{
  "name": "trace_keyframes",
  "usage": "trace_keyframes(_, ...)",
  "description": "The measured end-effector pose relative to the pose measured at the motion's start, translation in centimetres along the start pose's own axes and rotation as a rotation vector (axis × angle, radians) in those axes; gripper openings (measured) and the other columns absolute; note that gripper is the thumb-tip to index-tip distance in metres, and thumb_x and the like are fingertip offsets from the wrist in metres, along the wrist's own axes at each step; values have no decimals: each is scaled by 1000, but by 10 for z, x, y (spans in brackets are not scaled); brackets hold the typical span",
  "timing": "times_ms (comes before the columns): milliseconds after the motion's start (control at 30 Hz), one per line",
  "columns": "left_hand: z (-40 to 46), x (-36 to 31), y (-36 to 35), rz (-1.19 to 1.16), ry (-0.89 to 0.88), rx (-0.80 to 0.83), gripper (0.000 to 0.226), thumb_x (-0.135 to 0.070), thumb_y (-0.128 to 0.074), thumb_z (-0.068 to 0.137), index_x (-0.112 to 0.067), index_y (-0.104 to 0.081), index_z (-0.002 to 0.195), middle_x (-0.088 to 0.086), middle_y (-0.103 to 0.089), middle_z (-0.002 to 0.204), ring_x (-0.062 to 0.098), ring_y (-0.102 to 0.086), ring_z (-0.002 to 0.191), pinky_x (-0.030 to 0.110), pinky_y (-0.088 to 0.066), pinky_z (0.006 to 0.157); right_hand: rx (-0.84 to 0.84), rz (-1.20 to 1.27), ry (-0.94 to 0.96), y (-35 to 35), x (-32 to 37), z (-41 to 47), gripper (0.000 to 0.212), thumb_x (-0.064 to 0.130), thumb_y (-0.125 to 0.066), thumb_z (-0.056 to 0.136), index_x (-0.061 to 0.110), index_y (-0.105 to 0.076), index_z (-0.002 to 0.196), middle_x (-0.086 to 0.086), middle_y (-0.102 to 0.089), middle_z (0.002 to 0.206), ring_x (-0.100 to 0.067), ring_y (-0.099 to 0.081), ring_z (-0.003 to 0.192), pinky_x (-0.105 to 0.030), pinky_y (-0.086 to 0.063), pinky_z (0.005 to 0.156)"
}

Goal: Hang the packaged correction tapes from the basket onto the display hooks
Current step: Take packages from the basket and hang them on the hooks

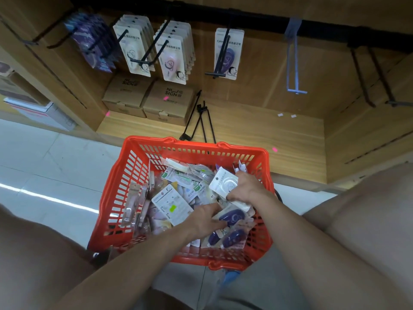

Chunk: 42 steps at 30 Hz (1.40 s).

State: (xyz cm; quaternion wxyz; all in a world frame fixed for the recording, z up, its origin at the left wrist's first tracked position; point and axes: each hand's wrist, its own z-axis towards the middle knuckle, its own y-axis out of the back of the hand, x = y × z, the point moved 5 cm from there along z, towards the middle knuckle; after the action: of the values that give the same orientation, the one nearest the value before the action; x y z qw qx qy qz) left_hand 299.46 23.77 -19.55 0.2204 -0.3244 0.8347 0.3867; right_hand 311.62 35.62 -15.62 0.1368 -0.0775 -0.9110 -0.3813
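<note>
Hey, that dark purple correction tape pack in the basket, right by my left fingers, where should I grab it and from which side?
Pinch the dark purple pack by its flat card edge nearest your left hand, coming from above and the left. The domed blister in the middle looks harder to pinch, and your right hand, holding a white pack, crowds the far side of the red basket.

— Where are the hands?
— Both forearms reach forward and down; the right hand [247, 189] is curled in a grip, the left hand [206, 218] lies lower, fingers extended
</note>
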Motion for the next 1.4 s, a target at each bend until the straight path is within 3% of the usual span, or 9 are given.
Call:
trace_keyframes(100,4,-2,-7,-14,3,-14,21,-30,-67,98,-20,-62,116,-2,-65,99,17,-61,91,26,-39,66,18,63,5,0,-4,2,51,17,-85,77,20,-51,116,0,-63,103,-24,-66,97,-42,-61,86)
trace_keyframes(300,0,-3,16,6,-32,24,22,-25,-64,101,-18,-60,121,5,-70,113,22,-67,101,30,-50,77,-39,197,21,6,-3,2,48,15,-85,78,18,-54,114,-1,-65,102,-21,-69,90,-44,-65,77)
trace_keyframes(400,-4,-3,51,0,-28,24,20,-22,-66,100,-17,-61,118,4,-69,113,20,-66,101,31,-51,79,-101,352,39,15,2,3,48,15,-87,76,16,-60,116,-1,-67,107,-21,-69,93,-35,-61,64)
trace_keyframes(567,-20,-5,115,53,-31,-26,8,-31,-62,103,-31,-59,110,-9,-64,95,-4,-58,73,18,-41,60,-111,607,66,22,11,3,39,17,-83,80,22,-65,114,5,-73,106,-11,-69,89,-21,-49,54)
trace_keyframes(733,-43,2,171,-100,69,-94,10,-30,-62,104,-32,-59,113,0,-73,112,16,-73,90,34,-59,71,38,793,77,5,12,5,26,20,-83,82,27,-73,106,6,-79,105,-16,-73,98,-36,-57,80)
trace_keyframes(900,-54,16,187,-340,172,-183,13,-27,-62,104,-18,-63,113,13,-78,107,31,-69,91,42,-49,78,252,835,72,-17,19,0,38,25,-84,81,29,-71,117,10,-75,119,-15,-64,117,-46,-46,105)
trace_keyframes(1167,-55,26,187,-551,247,-364,14,-24,-59,105,-16,-60,117,12,-79,107,30,-74,100,47,-56,89,337,357,157,-38,23,-15,43,10,-83,81,26,-61,114,4,-69,111,-11,-68,95,-28,-53,73)
trace_keyframes(1300,-54,25,183,-711,257,-382,7,-20,-61,105,-17,-59,111,16,-78,107,40,-72,111,59,-50,105,393,136,127,-65,20,-22,76,4,-83,78,17,-52,147,-7,-63,136,-25,-64,120,-39,-55,102)
trace_keyframes(1400,-54,22,179,-744,260,-345,7,-22,-61,105,-19,-57,109,17,-79,107,41,-70,114,59,-47,108,344,73,143,-68,21,-19,60,3,-79,81,12,-61,138,-10,-64,132,-26,-66,119,-38,-57,100)
